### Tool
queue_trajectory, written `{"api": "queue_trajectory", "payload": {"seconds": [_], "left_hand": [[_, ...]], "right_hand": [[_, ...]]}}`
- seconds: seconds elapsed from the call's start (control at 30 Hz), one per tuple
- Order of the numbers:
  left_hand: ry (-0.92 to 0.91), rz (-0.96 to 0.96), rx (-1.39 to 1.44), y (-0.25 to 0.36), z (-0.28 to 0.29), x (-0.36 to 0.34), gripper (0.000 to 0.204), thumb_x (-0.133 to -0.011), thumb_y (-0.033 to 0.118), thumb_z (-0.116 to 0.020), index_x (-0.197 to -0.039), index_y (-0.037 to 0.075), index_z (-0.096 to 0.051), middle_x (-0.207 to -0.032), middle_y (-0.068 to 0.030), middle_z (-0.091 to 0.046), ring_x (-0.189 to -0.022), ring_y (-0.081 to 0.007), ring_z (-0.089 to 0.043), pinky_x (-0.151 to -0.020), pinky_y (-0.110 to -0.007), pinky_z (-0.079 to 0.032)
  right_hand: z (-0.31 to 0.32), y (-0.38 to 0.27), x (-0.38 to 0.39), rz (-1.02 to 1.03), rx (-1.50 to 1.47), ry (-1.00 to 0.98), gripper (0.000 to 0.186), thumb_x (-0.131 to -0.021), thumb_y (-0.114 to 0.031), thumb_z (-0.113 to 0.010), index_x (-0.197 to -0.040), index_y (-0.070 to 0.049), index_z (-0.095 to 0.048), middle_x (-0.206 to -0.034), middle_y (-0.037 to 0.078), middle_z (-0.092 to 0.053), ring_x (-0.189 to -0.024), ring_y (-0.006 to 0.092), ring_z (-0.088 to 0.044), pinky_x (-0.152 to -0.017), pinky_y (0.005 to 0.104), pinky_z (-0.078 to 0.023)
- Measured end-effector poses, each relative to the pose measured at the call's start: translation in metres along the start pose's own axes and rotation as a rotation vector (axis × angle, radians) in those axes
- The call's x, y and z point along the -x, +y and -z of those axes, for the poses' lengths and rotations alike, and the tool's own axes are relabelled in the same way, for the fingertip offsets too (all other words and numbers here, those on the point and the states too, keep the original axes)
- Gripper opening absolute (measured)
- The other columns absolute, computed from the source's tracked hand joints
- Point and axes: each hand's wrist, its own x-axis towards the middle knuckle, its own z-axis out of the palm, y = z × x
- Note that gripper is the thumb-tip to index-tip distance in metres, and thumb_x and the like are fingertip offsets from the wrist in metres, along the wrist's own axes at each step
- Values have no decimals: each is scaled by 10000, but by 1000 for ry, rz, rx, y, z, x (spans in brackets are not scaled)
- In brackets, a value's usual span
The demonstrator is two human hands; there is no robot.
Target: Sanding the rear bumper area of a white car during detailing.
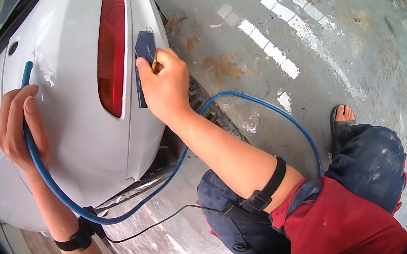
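Note:
My left hand [16, 131] is closed around a blue hose [48, 178], whose open end points up past my fingers, close to the white car body [70, 113]. My right hand [169, 82] grips a dark blue, flat rectangular piece [144, 43], possibly sandpaper. A small wire loop shows at its top and a yellowish strip lies by my fingers. That piece is against the white panel just right of the red tail light [113, 46]. My palm hides part of it. Water or gloss streaks mark the body near the hose end.
The hose loops from my left hand under my right forearm and across the grey floor [286, 131], which has worn white stripes. A thin black cable [159, 220] runs between straps on my arms. Dark trim [204, 96] edges the car's lower side; my sandalled foot [342, 116] is at right.

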Motion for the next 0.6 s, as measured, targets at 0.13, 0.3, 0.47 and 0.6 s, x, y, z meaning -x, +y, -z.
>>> {"api": "queue_trajectory", "payload": {"seconds": [0.13, 0.3, 0.47, 0.6], "left_hand": [[8, 13, 11, 2, 1, 0, 164, -1025, 66, -626, -949, -34, -731, -852, -139, -663, -733, -241, -646, -656, -306, -487], [-27, -1, 46, 2, 2, 0, 131, -988, 31, -628, -944, -47, -723, -836, -147, -650, -723, -256, -638, -664, -324, -493], [-12, 10, 38, 0, 3, 1, 141, -976, 52, -628, -943, -48, -722, -821, -168, -633, -706, -279, -623, -638, -348, -481], [-35, -58, 46, -4, 4, 2, 191, -981, 100, -615, -945, -59, -713, -793, -177, -616, -676, -311, -595, -607, -382, -458]], "right_hand": [[2, -44, 16, -277, -10, -44, 180, -950, -113, -742, -1070, -14, -651, -942, 184, -742, -870, 358, -743, -784, 417, -558], [-9, -32, -28, -107, 74, -47, 161, -916, -1, -706, -1049, 37, -624, -1007, 237, -675, -942, 469, -665, -812, 501, -525], [-15, -15, -40, -67, -5, 6, 121, -916, -20, -724, -975, 40, -637, -952, 238, -686, -893, 457, -683, -781, 506, -535], [-12, -37, -24, -64, -71, 83, 95, -907, 21, -709, -990, 22, -662, -965, 199, -693, -909, 398, -711, -809, 464, -555]]}}
